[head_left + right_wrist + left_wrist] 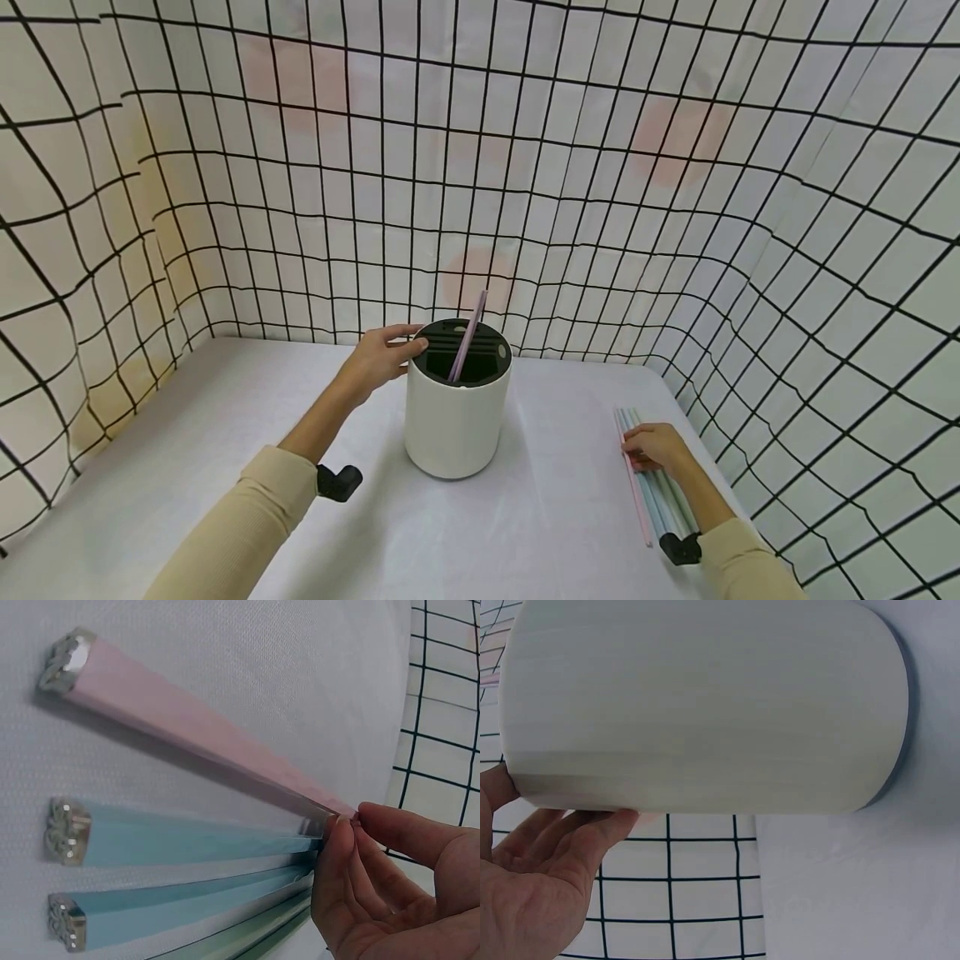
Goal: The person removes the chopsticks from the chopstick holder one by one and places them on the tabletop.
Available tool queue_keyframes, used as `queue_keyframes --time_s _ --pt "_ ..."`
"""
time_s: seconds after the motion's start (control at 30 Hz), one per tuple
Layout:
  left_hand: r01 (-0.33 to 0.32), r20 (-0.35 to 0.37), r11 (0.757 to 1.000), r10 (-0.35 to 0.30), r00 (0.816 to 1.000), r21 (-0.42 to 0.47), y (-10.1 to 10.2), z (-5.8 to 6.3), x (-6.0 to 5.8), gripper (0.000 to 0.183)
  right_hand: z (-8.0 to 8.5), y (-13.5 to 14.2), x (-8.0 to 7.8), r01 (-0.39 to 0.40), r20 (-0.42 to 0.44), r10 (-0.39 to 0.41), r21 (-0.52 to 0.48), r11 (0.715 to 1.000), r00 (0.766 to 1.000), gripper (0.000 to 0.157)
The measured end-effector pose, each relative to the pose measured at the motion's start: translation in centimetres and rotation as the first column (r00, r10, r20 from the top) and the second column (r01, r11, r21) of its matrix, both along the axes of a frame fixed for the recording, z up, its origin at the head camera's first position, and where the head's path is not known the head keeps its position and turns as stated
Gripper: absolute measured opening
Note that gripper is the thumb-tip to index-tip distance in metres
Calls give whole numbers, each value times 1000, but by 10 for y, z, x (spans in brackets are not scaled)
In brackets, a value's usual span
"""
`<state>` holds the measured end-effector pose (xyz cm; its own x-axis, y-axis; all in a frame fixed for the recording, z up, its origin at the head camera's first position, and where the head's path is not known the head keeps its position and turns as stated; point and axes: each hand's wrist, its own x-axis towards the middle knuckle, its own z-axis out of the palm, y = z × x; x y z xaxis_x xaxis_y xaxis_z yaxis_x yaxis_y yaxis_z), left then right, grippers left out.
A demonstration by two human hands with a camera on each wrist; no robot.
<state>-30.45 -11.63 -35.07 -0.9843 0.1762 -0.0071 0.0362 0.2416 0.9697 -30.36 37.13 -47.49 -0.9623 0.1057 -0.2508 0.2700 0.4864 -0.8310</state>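
A white cylindrical chopstick holder [455,429] with a black slotted top stands upright mid-table. Two purple chopsticks [467,342], close together, lean in its opening. My left hand [377,360] grips the holder's upper left side, the thumb at the rim and the fingers against the wall. At the right, my right hand [658,447] pinches a pink chopstick [180,724] between thumb and fingers near its far end. Its silver-capped end lies nearer me. Beside it lie blue chopsticks [180,829] with silver caps and green chopsticks [240,934], partly hidden by the fingers.
A black wire grid [465,167] with pale cloth behind it walls the back and both sides. White cloth covers the table [555,500]. A black wrist mount [339,483] sits on the left arm, another [681,549] on the right.
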Motion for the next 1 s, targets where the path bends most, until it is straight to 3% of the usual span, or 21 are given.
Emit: queue_keyframes --time_s 0.27,0.47,0.7,1.0 --pt "-8 5 1000 8 1000 -12 2 1 -1 52 7 1 4 6 -47 -4 36 999 999 34" --pt "-11 7 1000 11 1000 -24 2 2 0 53 23 -7 1 6 -76 -6 -2 1000 997 36" --pt "-8 8 1000 8 1000 -27 2 3 0 53 70 -41 -3 -27 -215 20 -29 999 976 36" --pt "-8 7 1000 8 1000 -25 1 2 1 53 134 -111 0 -93 -281 51 -139 986 958 38"
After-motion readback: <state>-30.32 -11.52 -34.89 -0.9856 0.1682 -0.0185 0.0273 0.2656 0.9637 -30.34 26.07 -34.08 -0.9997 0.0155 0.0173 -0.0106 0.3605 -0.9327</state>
